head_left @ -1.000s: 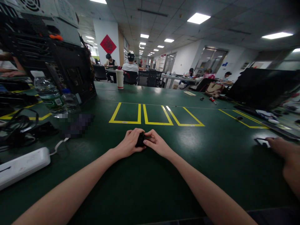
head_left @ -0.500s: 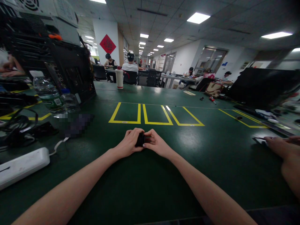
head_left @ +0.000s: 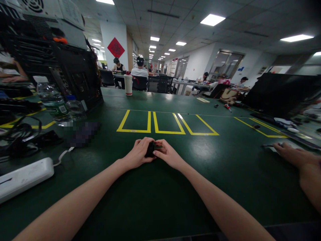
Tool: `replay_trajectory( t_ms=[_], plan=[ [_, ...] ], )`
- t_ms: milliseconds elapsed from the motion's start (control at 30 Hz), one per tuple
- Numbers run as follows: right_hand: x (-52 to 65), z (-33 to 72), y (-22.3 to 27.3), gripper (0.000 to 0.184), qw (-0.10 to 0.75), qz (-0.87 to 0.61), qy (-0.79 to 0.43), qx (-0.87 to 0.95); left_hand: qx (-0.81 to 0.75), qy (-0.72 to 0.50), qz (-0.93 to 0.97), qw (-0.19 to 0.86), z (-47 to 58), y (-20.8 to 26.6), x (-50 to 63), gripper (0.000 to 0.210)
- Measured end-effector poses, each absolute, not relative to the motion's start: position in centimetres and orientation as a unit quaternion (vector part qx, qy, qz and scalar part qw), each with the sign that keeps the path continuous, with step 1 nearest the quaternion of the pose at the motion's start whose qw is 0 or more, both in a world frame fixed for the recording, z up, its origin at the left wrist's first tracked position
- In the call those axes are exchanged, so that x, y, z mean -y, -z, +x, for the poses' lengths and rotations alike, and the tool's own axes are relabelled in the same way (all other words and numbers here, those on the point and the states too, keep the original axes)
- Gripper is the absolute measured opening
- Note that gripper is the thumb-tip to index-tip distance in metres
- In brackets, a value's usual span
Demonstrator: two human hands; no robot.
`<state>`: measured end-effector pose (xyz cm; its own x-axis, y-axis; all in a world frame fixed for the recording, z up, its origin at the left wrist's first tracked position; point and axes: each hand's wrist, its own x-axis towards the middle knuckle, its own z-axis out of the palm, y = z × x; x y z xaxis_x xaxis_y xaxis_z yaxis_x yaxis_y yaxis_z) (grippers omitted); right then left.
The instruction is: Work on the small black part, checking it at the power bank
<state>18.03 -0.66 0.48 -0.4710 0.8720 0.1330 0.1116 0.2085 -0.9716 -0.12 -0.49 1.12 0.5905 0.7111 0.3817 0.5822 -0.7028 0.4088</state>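
A small black object (head_left: 149,150), blocky in shape, sits between my two hands just above or on the green table (head_left: 160,194). My left hand (head_left: 138,153) wraps round its left side, fingers over the top and thumb below. From the right, my right hand (head_left: 167,154) pinches its edge with thumb and fingertips. The fingers cover much of it, so its exact kind does not show. Just beyond the hands lie yellow tape outlines (head_left: 153,124) on the tabletop.
To the left stand a white power strip (head_left: 27,177), water bottles (head_left: 54,103) and a black computer case (head_left: 77,73). A tall cup (head_left: 128,84) is at the back. At right, a co-worker's hand (head_left: 291,154) holds a thin tool near a black monitor (head_left: 283,93).
My hands stay in nearly the same place around the black object, with the right fingers shifted slightly. The co-worker's hand at right has moved leftward.
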Motion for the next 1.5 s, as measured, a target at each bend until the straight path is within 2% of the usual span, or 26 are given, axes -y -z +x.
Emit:
replay_trajectory(
  t_ms=[267, 467, 767, 867, 1000, 1267, 1500],
  plan=[
    [0.8, 18.4, -0.8, 0.034, 0.361, -0.320, -0.538, 0.691, -0.364, -0.263, 0.885, 0.123, -0.1, -1.3, 0.6, 0.049],
    [0.7, 18.1, -0.6, 0.023, 0.372, -0.336, -0.528, 0.686, -0.362, -0.269, 0.884, 0.121, -0.1, -0.9, 0.4, 0.049],
    [0.7, 18.1, -0.5, 0.031, 0.366, -0.365, -0.498, 0.696, -0.367, -0.269, 0.882, 0.126, 0.0, -1.0, 0.4, 0.048],
    [0.9, 18.2, -0.9, 0.028, 0.352, -0.355, -0.513, 0.698, -0.367, -0.268, 0.882, 0.126, -0.1, -1.0, 0.4, 0.047],
    [1.3, 18.3, -1.3, 0.033, 0.344, -0.337, -0.527, 0.700, -0.365, -0.265, 0.884, 0.121, -0.2, -0.9, 0.4, 0.050],
    [1.0, 17.9, -0.8, 0.020, 0.366, -0.348, -0.514, 0.694, -0.364, -0.266, 0.884, 0.127, -0.2, -1.1, 0.5, 0.048],
    [0.7, 18.0, -0.5, 0.031, 0.368, -0.367, -0.482, 0.706, -0.366, -0.258, 0.886, 0.122, -0.2, -1.2, 0.5, 0.048]
  ],
)
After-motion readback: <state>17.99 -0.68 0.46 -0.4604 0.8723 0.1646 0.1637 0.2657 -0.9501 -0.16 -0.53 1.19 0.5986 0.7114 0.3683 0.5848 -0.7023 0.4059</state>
